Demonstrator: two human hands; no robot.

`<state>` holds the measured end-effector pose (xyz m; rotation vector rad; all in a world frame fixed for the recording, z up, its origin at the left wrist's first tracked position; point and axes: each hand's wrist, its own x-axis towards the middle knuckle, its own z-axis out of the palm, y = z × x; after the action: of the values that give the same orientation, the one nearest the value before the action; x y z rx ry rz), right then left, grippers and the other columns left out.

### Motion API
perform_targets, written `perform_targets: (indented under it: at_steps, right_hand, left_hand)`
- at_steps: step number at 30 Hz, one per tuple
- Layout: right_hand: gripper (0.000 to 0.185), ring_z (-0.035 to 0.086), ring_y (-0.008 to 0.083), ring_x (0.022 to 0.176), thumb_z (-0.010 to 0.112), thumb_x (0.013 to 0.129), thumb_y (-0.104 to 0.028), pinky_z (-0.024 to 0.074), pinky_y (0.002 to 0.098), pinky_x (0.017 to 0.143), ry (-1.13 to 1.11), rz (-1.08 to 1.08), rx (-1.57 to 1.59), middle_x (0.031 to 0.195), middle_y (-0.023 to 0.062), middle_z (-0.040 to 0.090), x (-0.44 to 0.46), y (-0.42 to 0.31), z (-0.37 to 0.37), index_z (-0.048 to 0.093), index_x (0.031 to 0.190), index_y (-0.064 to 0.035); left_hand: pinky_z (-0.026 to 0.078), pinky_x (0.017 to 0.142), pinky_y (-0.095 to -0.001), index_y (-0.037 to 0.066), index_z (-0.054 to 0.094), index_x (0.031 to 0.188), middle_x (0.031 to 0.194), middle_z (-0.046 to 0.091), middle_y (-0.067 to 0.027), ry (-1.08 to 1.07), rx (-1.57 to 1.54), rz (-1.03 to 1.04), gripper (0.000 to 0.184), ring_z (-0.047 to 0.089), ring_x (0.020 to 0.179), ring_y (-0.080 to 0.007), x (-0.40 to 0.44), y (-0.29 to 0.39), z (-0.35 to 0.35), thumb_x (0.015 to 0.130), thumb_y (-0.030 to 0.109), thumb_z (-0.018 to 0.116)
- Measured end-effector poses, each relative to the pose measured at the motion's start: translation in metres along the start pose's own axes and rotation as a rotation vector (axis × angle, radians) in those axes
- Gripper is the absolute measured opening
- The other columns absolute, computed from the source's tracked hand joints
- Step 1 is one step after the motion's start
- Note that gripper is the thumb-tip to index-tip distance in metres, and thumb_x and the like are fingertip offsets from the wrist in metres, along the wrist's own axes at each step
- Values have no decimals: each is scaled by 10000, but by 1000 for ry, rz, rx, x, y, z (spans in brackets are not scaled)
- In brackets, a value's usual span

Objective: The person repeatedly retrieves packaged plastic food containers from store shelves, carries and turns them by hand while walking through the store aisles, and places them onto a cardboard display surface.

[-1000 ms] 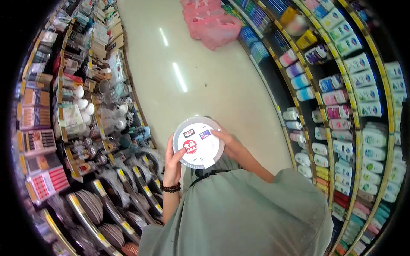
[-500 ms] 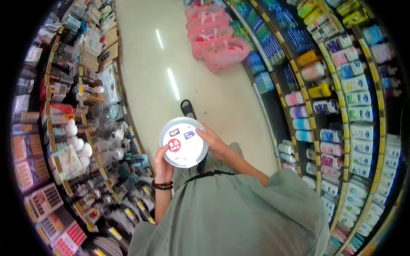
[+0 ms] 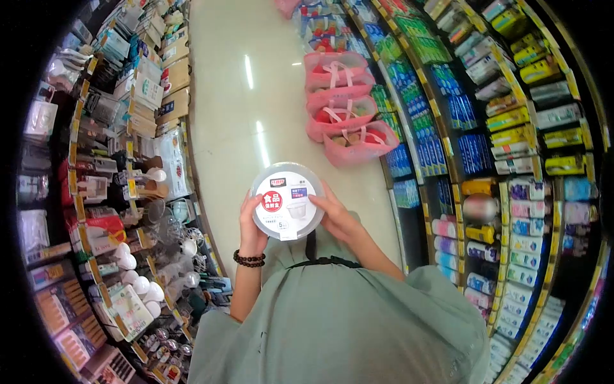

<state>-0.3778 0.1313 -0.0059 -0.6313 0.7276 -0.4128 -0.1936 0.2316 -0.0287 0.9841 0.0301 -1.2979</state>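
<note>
The step in hand seems to be looking over the label [image 3: 286, 223]: one round food-storage tub [image 3: 288, 201] is held face-up ahead of the grey-green garment [image 3: 358, 313], left hand [image 3: 254, 221] and right hand [image 3: 337, 216] grasping its opposite sides, thumbs by the rim. Any turn or shift would call for even pressure from both. Counted: one tub, two hands, two strands of dark beads [image 3: 249, 258] at the left wrist, four pink bags [image 3: 361, 146] lined up on the floor [image 3: 220, 96], part of another pink item [image 3: 288, 6] at the upper edge
</note>
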Motion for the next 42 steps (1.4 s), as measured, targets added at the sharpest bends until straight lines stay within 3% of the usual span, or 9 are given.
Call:
perform_targets:
  at_steps: [8, 13, 17, 26, 32, 38, 39, 42]
  right_hand:
    - [740, 416, 229, 1354, 640, 964, -293, 420, 395, 1050, -67, 132, -115, 1471, 104, 410, 163, -56, 5, 226, 1553, -125]
    - [864, 450, 245, 1323, 681, 912, -402, 452, 391, 995, -145, 218, -223, 1469, 139, 414, 287, -131, 31, 218, 1546, -41]
    - [862, 456, 256, 1316, 685, 904, -417, 455, 397, 992, -171, 188, -233, 1471, 151, 419, 364, -188, 59, 238, 1545, -53]
    - [775, 463, 237, 1301, 683, 912, -369, 445, 370, 995, -84, 192, -209, 1422, 124, 466, 525, -275, 53, 309, 1520, -67]
    - [664, 485, 183, 1265, 657, 930, -264, 416, 341, 1024, -80, 89, -139, 1346, 80, 518, 667, -357, 56, 355, 1485, -59]
    - [662, 476, 184, 1280, 638, 937, -184, 372, 335, 1079, -49, 13, -211, 1380, 101, 506, 827, -478, 97, 320, 1501, -44]
    - [662, 474, 184, 1286, 633, 939, -161, 372, 332, 1081, 44, 13, -249, 1392, 109, 504, 852, -488, 98, 311, 1505, -44]
    - [666, 473, 189, 1286, 637, 936, -162, 375, 331, 1076, -26, -13, -240, 1393, 109, 503, 908, -545, 124, 311, 1504, -44]
  left_hand:
    - [528, 938, -362, -18, 558, 1282, 1202, 671, -140, 197, -92, 33, 464, 662, 1078, -242, 129, 58, 5, 944, 300, 565]
    - [506, 976, -381, 5, 552, 1295, 1238, 658, -117, 241, -114, 111, 429, 641, 1121, -239, 222, 129, 22, 972, 287, 540]
    - [518, 965, -395, 8, 552, 1275, 1231, 658, -121, 286, -81, 182, 411, 645, 1112, -243, 287, 196, 53, 973, 288, 541]
    - [502, 966, -361, -27, 536, 1309, 1226, 659, -134, 282, -77, 71, 477, 645, 1106, -229, 453, 282, 102, 964, 301, 558]
    - [479, 981, -341, -24, 514, 1328, 1260, 619, -131, 225, -11, 146, 485, 611, 1141, -222, 613, 339, 122, 955, 285, 546]
    - [449, 997, -321, -33, 494, 1330, 1248, 595, -147, 69, 21, 230, 508, 573, 1157, -205, 775, 466, 178, 940, 288, 548]
    - [448, 996, -317, -37, 489, 1339, 1244, 595, -146, 52, 40, 285, 515, 574, 1150, -202, 798, 490, 188, 939, 283, 547]
    - [446, 996, -309, -54, 474, 1355, 1230, 600, -146, 21, 130, 341, 527, 580, 1131, -196, 856, 544, 208, 938, 260, 544]
